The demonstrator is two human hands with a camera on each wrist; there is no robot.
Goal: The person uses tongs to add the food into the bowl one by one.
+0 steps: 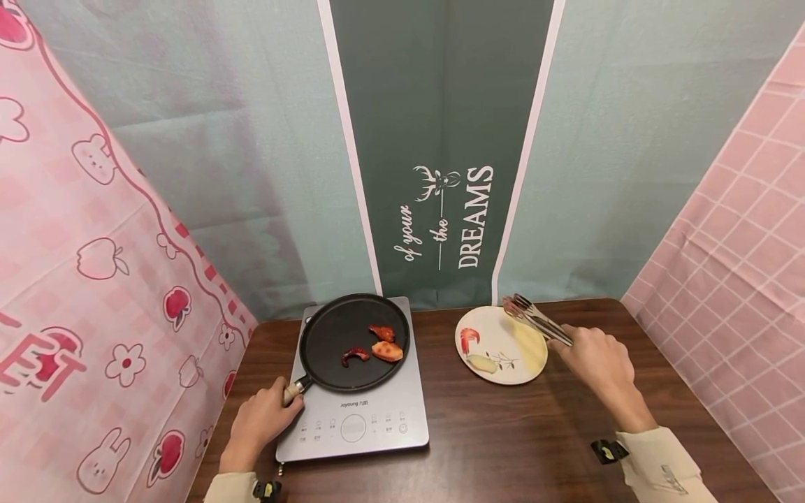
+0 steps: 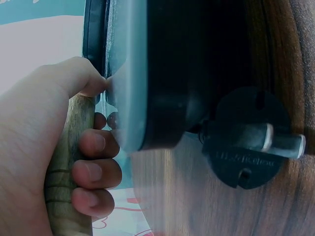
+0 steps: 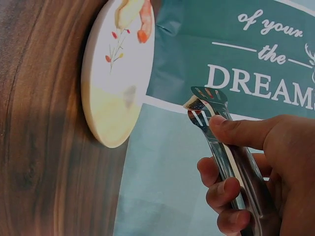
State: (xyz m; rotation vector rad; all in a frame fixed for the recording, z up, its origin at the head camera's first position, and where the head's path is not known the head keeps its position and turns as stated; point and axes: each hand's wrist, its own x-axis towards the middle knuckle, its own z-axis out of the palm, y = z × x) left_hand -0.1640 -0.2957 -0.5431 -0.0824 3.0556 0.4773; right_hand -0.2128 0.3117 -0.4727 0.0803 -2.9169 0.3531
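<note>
"What's the left hand (image 1: pixel 260 416) doing from where you stand?"

"It's wrapped round the wooden handle (image 1: pixel 293 391) of the black pan (image 1: pixel 336 332), thumb up near the pan's end, fingers curled underneath. The pan sits on the silver cooker (image 1: pixel 386 412), over its far half."

"Anything in it?"

"Three pieces, all towards the right side: a reddish-brown one (image 1: pixel 381 333) farthest back, an orange one with dark spots (image 1: pixel 388 351) just in front, and a curved dark red one (image 1: pixel 355 356) a little to the left."

"And the right hand (image 1: pixel 597 360)?"

"Clamped on metal tongs (image 1: pixel 547 325), thumb on one arm, fingers curled round the other. Their slotted ends are close together, with a small piece (image 3: pixel 196 103) between them; I can't tell what it is. In the head view they overlap the far right edge of the white plate (image 1: pixel 497 325), but from the right wrist they look clear of it."

"What's on the plate?"

"A red-and-white piece (image 1: pixel 468 340) on the left and a pale yellow one (image 1: pixel 483 363) near the front edge, beside a printed twig (image 1: pixel 503 361). The plate rests on the dark wooden table (image 1: pixel 478 433), right of the cooker, well apart from the left hand."
</note>
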